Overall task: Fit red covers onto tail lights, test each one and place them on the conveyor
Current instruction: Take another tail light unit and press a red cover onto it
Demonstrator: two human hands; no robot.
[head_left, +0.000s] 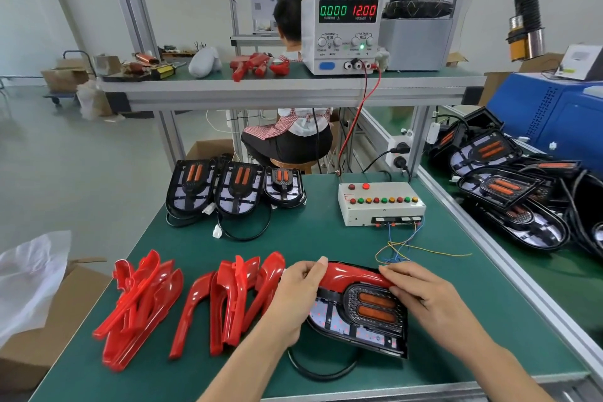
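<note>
Pressing glossy red cover point(350, 275) onto black tail light point(359, 320), both hands.

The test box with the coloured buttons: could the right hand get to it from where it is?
Probably yes: the right hand rests on the tail light, and only loose thin wires lie on the mat before the test box.
</note>
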